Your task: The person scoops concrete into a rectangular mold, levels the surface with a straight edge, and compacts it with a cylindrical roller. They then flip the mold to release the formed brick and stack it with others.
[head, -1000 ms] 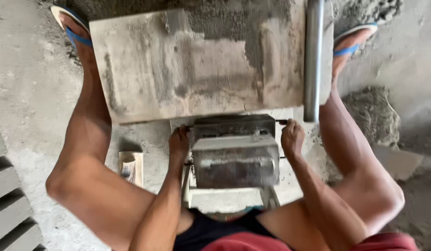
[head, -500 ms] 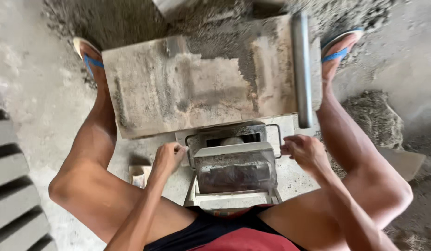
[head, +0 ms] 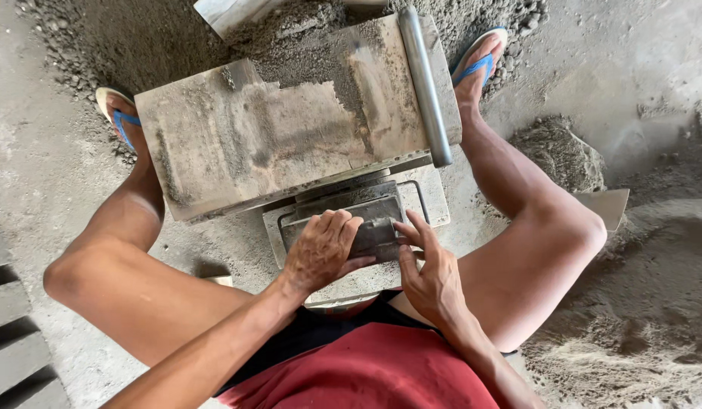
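Head view: left hand and right hand, fingers spread, press on the grey mould block.

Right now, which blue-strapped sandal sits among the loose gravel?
The sandal on the person's right foot, upper right beside the metal pipe; the other sandal rests mostly on bare concrete.

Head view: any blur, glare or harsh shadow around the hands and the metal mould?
Head view: sharp at centre, left hand and right hand crisp on the grey metal mould; soft even daylight, no glare, only a mild sheen on the steel pipe handle; shadows faint, under the legs; wide-angle stretch at the edges, slight softness on the sand pile.
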